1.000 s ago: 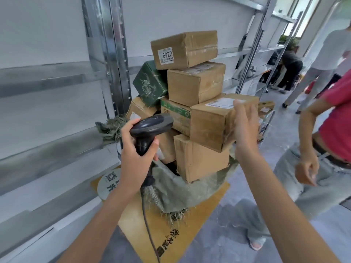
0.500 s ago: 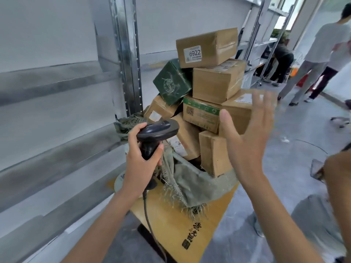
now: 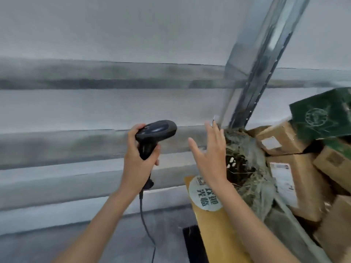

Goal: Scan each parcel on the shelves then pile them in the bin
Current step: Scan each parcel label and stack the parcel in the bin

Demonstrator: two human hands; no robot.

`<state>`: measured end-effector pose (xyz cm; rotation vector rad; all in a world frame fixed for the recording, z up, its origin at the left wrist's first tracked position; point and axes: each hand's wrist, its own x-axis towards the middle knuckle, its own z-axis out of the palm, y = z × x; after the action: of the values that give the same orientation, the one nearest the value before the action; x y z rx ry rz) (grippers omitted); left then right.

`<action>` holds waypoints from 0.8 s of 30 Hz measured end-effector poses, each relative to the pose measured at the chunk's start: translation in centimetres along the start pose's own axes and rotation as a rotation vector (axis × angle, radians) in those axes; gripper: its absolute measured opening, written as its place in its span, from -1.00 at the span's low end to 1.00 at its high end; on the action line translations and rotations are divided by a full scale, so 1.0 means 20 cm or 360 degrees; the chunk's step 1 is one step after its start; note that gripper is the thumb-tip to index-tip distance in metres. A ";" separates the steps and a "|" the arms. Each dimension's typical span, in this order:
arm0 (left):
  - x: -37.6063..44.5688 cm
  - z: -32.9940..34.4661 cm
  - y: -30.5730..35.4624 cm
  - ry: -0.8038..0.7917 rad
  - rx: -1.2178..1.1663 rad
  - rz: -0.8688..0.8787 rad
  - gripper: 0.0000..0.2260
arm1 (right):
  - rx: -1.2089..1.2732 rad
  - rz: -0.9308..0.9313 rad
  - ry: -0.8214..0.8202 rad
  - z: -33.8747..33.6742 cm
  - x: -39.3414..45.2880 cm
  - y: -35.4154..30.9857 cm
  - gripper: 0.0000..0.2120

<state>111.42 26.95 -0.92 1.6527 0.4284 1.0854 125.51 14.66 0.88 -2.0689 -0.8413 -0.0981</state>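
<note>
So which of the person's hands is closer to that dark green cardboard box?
Right. The open right hand is raised beside the sack's frayed edge, left of the dark green cardboard box. The left hand, gripping the black handheld scanner, is farther left.

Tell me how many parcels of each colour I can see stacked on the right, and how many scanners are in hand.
Brown cardboard parcels: 4 at least partly in view, for example and
Green parcels: 1
Handheld scanners: 1, held in the left hand
Total: 6 things. The pile runs off the right edge, so more parcels may be hidden.
</note>
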 end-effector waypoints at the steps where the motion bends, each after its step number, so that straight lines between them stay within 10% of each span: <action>1: 0.01 -0.08 0.00 0.0101 0.0060 -0.0007 -0.43 | 0.0020 -0.0032 -0.0104 0.10 0.04 -0.04 -0.33; 11: -0.14 -0.89 0.05 0.0988 0.0634 -0.0052 -0.42 | 0.0203 -0.0490 -0.0934 0.92 0.07 -0.56 -0.33; 24: -0.19 -1.75 0.17 0.1256 0.0842 0.0075 -0.43 | 0.0224 -0.0868 -0.1062 1.60 -0.12 -1.47 -0.33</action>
<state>79.94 42.99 1.23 1.6124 1.2777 1.7550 98.72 49.01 1.07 -1.6908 -1.7511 0.3671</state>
